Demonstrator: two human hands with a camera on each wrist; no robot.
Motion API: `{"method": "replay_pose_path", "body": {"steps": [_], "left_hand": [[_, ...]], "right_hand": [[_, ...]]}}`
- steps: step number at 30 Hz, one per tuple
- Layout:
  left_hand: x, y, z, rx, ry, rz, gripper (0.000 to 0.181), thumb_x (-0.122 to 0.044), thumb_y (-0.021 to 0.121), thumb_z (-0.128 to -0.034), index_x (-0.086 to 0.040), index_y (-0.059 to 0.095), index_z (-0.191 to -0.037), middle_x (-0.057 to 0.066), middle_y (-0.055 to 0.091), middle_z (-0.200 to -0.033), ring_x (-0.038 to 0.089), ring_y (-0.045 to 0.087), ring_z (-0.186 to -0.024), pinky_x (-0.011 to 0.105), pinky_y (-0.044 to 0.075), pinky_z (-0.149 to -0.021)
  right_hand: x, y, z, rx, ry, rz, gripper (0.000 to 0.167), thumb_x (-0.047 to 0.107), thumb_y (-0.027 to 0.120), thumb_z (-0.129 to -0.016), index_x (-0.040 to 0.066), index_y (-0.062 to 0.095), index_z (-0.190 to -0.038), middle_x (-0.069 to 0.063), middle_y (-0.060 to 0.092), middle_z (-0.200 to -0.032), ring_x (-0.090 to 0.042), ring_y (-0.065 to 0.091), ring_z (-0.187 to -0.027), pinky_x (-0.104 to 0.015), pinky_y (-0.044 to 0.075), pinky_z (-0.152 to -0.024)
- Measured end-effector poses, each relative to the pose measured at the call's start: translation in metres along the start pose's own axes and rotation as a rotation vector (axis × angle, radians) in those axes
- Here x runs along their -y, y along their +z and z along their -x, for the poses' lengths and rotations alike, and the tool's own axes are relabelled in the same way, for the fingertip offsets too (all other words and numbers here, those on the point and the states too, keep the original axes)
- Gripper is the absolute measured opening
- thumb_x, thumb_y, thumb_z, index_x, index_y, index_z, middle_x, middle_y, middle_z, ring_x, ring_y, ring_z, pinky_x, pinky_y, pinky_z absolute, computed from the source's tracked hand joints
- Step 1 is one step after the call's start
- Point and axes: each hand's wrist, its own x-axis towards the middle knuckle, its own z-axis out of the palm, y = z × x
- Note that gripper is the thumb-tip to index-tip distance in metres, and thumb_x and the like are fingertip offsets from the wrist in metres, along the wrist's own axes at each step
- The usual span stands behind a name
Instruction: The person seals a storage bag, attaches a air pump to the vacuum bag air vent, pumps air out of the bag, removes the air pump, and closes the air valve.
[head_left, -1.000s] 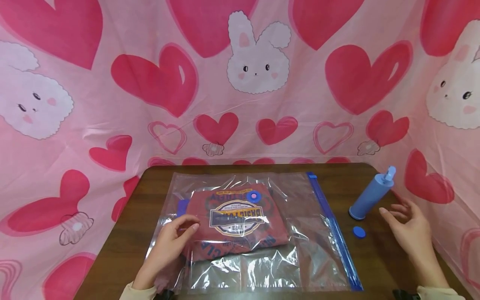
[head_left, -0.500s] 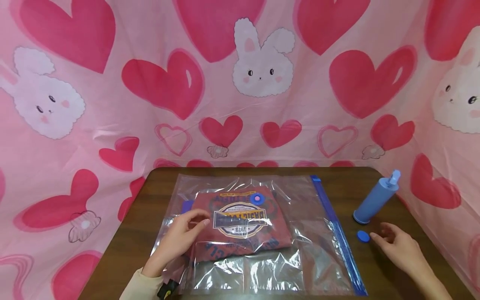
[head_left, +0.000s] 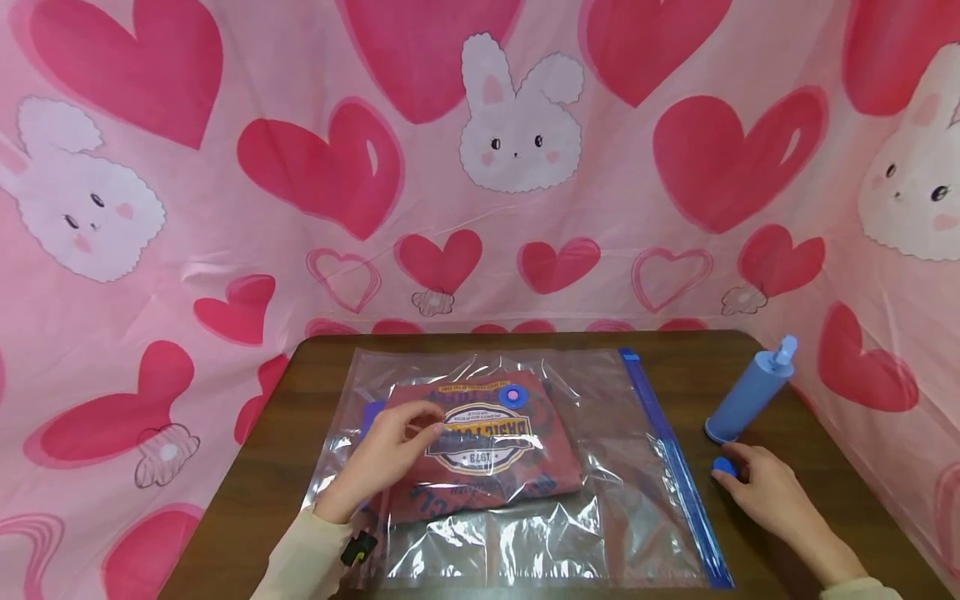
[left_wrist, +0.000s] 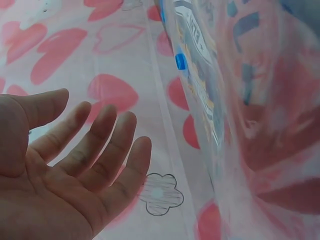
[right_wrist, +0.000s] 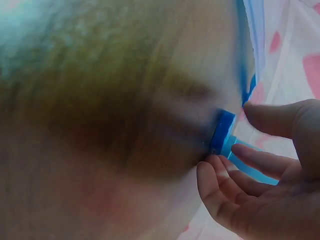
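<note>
A clear vacuum storage bag (head_left: 540, 542) lies flat with a folded red printed T-shirt (head_left: 517, 483) inside. Its blue round valve (head_left: 513, 396) shows a pink centre. My left hand (head_left: 390, 450) is over the left part of the shirt, fingers loosely bent around nothing; the left wrist view shows its palm and spread fingers beside the bag. At the right, my right hand (head_left: 768, 492) reaches a small round blue cap (head_left: 723, 466) on the table. Thumb and fingers stand on either side of the cap (right_wrist: 223, 131), with a gap at the thumb in the right wrist view.
A blue hand pump (head_left: 750, 396) stands upright just beyond the right hand. The bag's blue zip strip (head_left: 675, 467) runs along its right side. Brown wooden table (head_left: 247, 508) lies beneath; a pink heart-and-rabbit cloth (head_left: 420, 200) hangs around it.
My right hand has moved down and left, from beside the pump to the blue cap. My left hand has shifted right and slightly up over the shirt.
</note>
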Motion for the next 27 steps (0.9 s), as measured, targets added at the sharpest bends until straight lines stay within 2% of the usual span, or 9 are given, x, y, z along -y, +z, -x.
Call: {"method": "replay_pose_path", "body": {"steps": [3,8,13,22,27], "left_hand": [[-0.002,0.002,-0.007,0.008,0.027,-0.030,0.014,-0.015,0.074,-0.1008,-0.014,0.074,-0.114,0.000,0.074,-0.106,0.011,0.069,-0.094,0.035,0.059,-0.085],[-0.004,0.008,-0.017,0.015,0.057,-0.072,0.014,-0.011,0.075,-0.0989,-0.013,0.075,-0.113,-0.005,0.074,-0.105,0.012,0.069,-0.095,0.034,0.059,-0.083],[-0.004,0.016,-0.025,0.036,0.047,-0.084,0.014,-0.012,0.075,-0.0988,-0.013,0.076,-0.113,-0.006,0.073,-0.104,0.011,0.069,-0.095,0.034,0.059,-0.083],[-0.006,0.025,-0.038,0.095,0.047,-0.076,0.017,-0.016,0.072,-0.1011,-0.009,0.076,-0.116,-0.001,0.074,-0.107,0.015,0.069,-0.098,0.044,0.059,-0.088],[-0.006,0.028,-0.047,0.102,0.092,-0.092,0.016,-0.013,0.072,-0.1002,-0.007,0.076,-0.114,0.005,0.075,-0.110,0.016,0.069,-0.096,0.044,0.059,-0.086]], "right_hand": [[0.001,0.002,-0.004,0.005,-0.012,0.011,0.046,0.006,0.084,-0.085,-0.018,0.064,-0.119,-0.032,0.065,-0.105,-0.039,0.065,-0.087,-0.066,0.054,-0.081],[0.001,0.007,-0.005,-0.005,-0.022,0.016,0.042,0.005,0.086,-0.081,-0.014,0.069,-0.114,-0.025,0.066,-0.101,-0.034,0.064,-0.083,-0.063,0.055,-0.078],[0.002,0.010,-0.006,-0.033,-0.057,0.009,0.036,0.003,0.086,-0.079,-0.012,0.071,-0.108,-0.024,0.067,-0.100,-0.032,0.064,-0.081,-0.059,0.056,-0.075],[0.004,0.009,-0.006,-0.030,-0.065,0.020,0.036,0.003,0.087,-0.079,-0.012,0.071,-0.108,-0.020,0.067,-0.095,-0.029,0.060,-0.077,-0.054,0.055,-0.069],[0.008,0.006,-0.007,-0.114,-0.076,0.014,0.039,-0.001,0.087,-0.078,-0.014,0.070,-0.110,-0.022,0.067,-0.098,-0.028,0.059,-0.076,-0.051,0.054,-0.066]]}}
